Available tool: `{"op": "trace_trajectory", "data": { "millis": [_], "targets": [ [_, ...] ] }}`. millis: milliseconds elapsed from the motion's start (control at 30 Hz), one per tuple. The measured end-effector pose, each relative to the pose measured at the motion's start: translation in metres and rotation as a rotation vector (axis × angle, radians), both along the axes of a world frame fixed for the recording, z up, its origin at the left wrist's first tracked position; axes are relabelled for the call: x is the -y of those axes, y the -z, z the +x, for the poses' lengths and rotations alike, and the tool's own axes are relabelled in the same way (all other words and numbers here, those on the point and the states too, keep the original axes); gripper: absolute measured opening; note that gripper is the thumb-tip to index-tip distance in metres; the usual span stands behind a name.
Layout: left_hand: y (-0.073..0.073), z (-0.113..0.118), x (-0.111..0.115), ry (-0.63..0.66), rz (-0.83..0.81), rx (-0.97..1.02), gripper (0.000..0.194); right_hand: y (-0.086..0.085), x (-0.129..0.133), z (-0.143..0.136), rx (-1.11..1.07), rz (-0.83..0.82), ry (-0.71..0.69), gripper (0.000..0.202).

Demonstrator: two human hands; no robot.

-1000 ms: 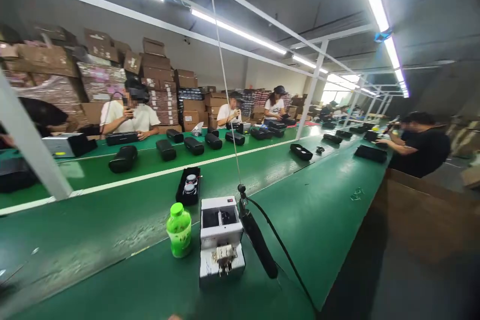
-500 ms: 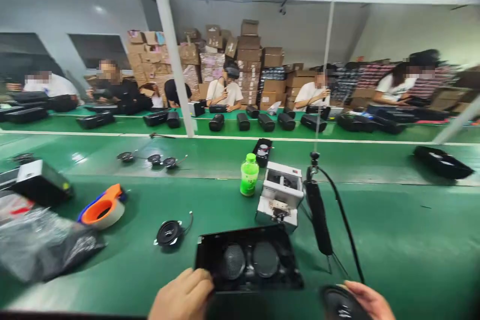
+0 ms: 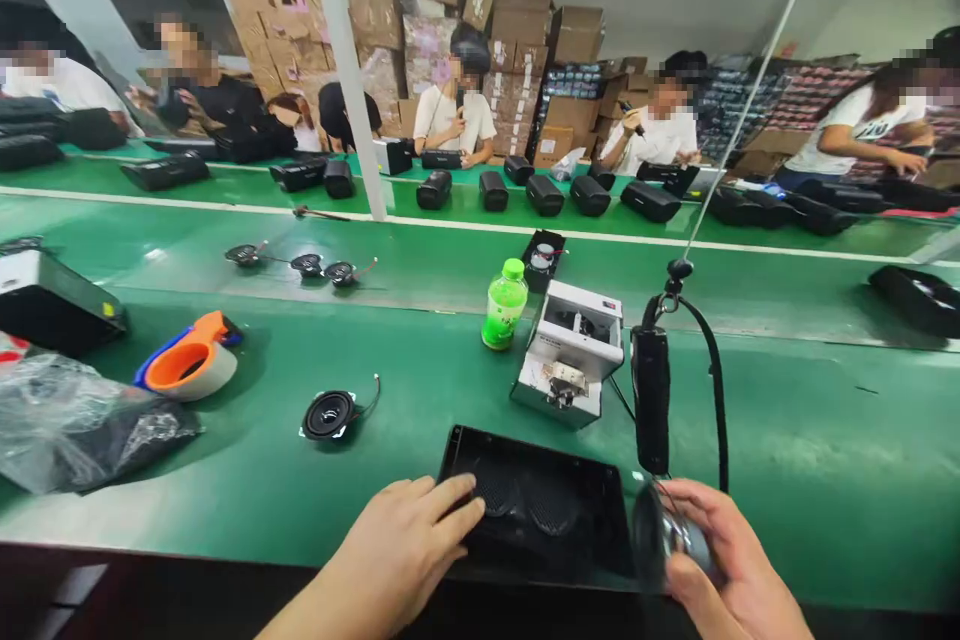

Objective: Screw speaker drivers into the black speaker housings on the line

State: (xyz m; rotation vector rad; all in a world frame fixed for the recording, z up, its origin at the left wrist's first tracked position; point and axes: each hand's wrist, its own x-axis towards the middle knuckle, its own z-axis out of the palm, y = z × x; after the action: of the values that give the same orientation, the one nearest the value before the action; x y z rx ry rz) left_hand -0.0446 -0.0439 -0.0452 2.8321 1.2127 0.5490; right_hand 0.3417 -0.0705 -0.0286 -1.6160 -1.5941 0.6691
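Note:
My left hand (image 3: 424, 535) grips the left end of a black speaker housing (image 3: 592, 520), its fingers lying over the rim. The housing sits at the table's front edge, its inside facing up, with two round mesh grilles. Held in my right hand (image 3: 727, 560) is a round speaker driver (image 3: 679, 535), thumb and fingers around its metal back. It is tilted on its side by the housing's right end, slightly blurred; whether they touch I cannot tell. Another speaker driver (image 3: 330, 416) with a wire lies on the green table to the left.
Beyond the housing stand a white-and-grey device (image 3: 574, 350) and a green bottle (image 3: 505, 305). A black electric screwdriver (image 3: 651, 400) hangs from a cord. Leftward are a tape dispenser (image 3: 191, 360) and a plastic bag (image 3: 90, 430). Several people work across the table.
The view has tipped downward. The speaker housing now lies flatter and a little further right. My right hand has raised the speaker driver and turned it on its side beside the housing.

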Motion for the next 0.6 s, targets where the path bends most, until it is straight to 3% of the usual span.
{"op": "trace_trajectory", "data": {
  "millis": [67,100,200,300,433,600],
  "targets": [
    [-0.007,-0.019,-0.004,-0.011,0.017,0.118,0.051,-0.019,-0.014,-0.021,-0.028,-0.112,-0.108,0.049],
    [-0.010,-0.032,-0.008,-0.075,0.049,0.200,0.053,-0.025,-0.020,-0.030,-0.031,-0.159,-0.146,0.048],
    [-0.015,-0.078,-0.028,-0.480,0.180,0.299,0.063,-0.036,-0.035,-0.048,-0.018,-0.286,-0.237,0.043],
    [-0.007,-0.120,-0.046,-0.687,0.051,0.202,0.076,-0.042,-0.042,-0.052,0.034,-0.372,-0.295,0.037],
    [0.016,-0.142,-0.052,-0.678,-0.218,0.197,0.062,-0.049,-0.049,-0.049,0.231,-0.393,-0.395,0.036],
    [0.025,-0.136,-0.052,-0.729,-0.171,0.203,0.057,-0.053,-0.058,-0.053,0.465,-0.292,-0.547,0.040]
  ]
}}
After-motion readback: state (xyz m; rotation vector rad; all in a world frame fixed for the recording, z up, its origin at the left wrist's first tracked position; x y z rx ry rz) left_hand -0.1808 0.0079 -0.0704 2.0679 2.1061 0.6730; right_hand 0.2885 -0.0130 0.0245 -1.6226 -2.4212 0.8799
